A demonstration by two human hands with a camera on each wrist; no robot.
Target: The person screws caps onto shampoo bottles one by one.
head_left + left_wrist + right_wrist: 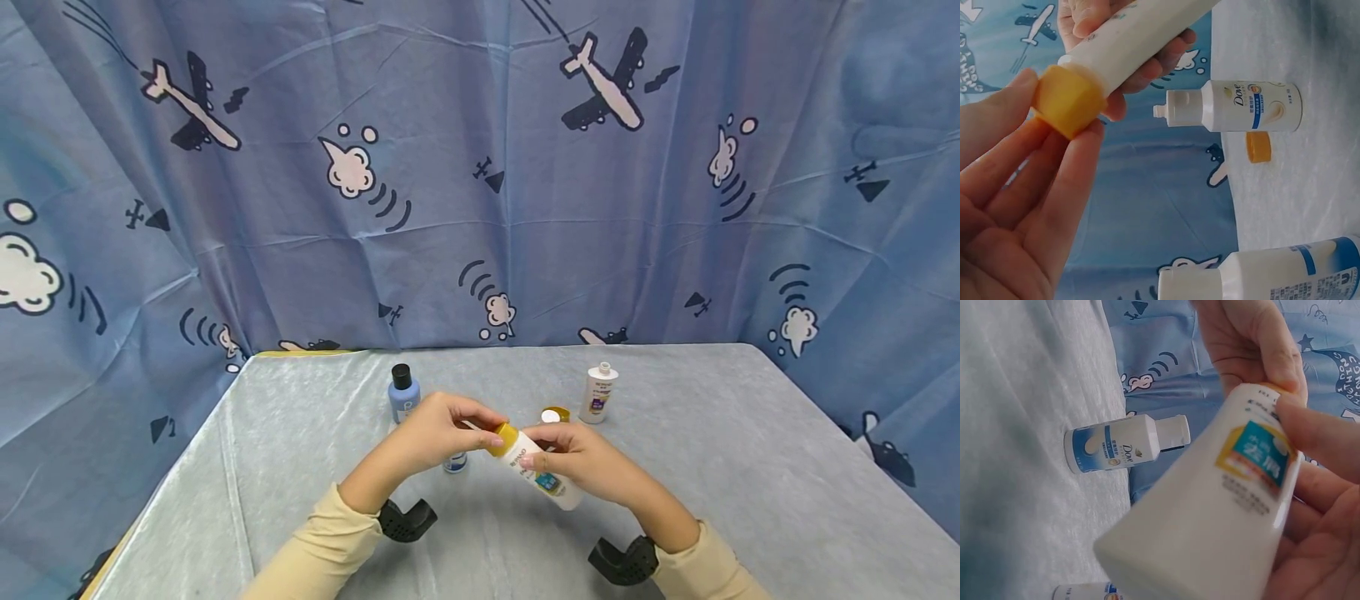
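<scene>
A white bottle (564,497) with a teal and yellow label is held tilted in the air, in my right hand (588,458). The fingers of that hand wrap its body, thumb across the label side. With thumb and fingertips my left hand (435,429) pinches the yellow cap (1069,100) at the bottle's neck end. Whether the cap is loose or seated I cannot tell. Just beneath the left hand stands a blue and white Dove bottle (1116,444) with a white cap.
A blue bottle (403,396) with a black cap stands behind the left hand. Farther right, a white bottle (598,393) shows a bare narrow nozzle. Beside it another yellow cap (1259,147) rests on the grey cloth-covered table (750,467). A patterned blue curtain (435,275) hangs behind.
</scene>
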